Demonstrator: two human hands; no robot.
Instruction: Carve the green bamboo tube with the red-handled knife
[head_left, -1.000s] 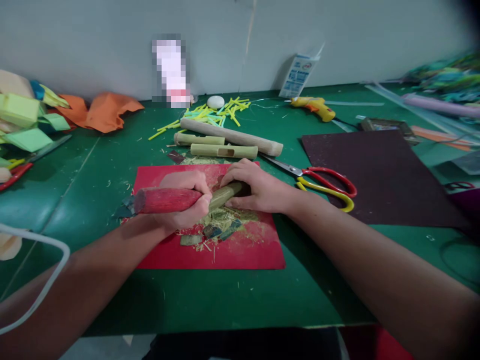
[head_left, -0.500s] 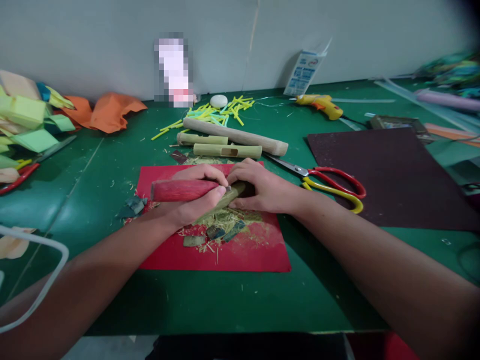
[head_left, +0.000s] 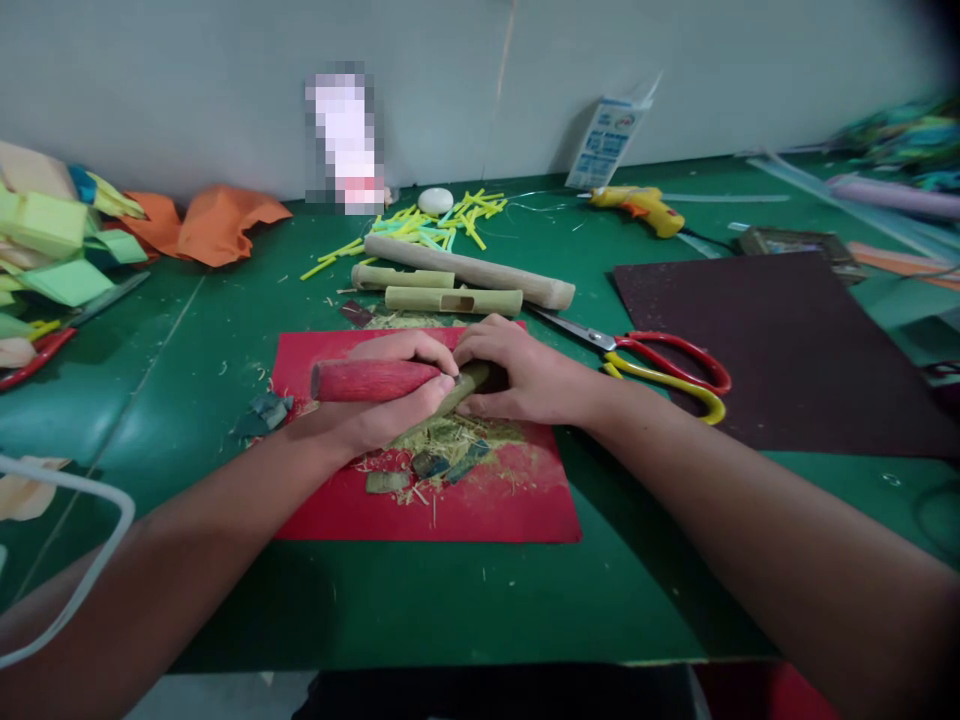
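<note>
My left hand [head_left: 390, 410] is closed round a red wooden handle [head_left: 367, 381], whose narrow end meets a green bamboo piece [head_left: 466, 388]. The tool's tip is mostly hidden by my fingers. My right hand [head_left: 517, 370] grips the far end of the same bamboo piece, close beside my left fingertips. Under both hands lies a red sheet [head_left: 540, 505], strewn with shavings [head_left: 442, 438] and dark bark pieces [head_left: 466, 462]. Behind it rest a notched bamboo tube [head_left: 495, 302], another cut tube [head_left: 375, 278] and a longer pale stick [head_left: 480, 268].
Scissors [head_left: 600, 340] with red and yellow handles lie right of my right hand, partly on a dark board [head_left: 780, 350]. Farther back are a yellow glue gun [head_left: 645, 208], a carton [head_left: 606, 140] and yellow straws [head_left: 420, 225]. Folded papers [head_left: 60, 225] and orange paper [head_left: 225, 225] lie left.
The red handle has shifted slightly to the right, toward the bamboo, in my left hand. My right hand still holds the bamboo in nearly the same place.
</note>
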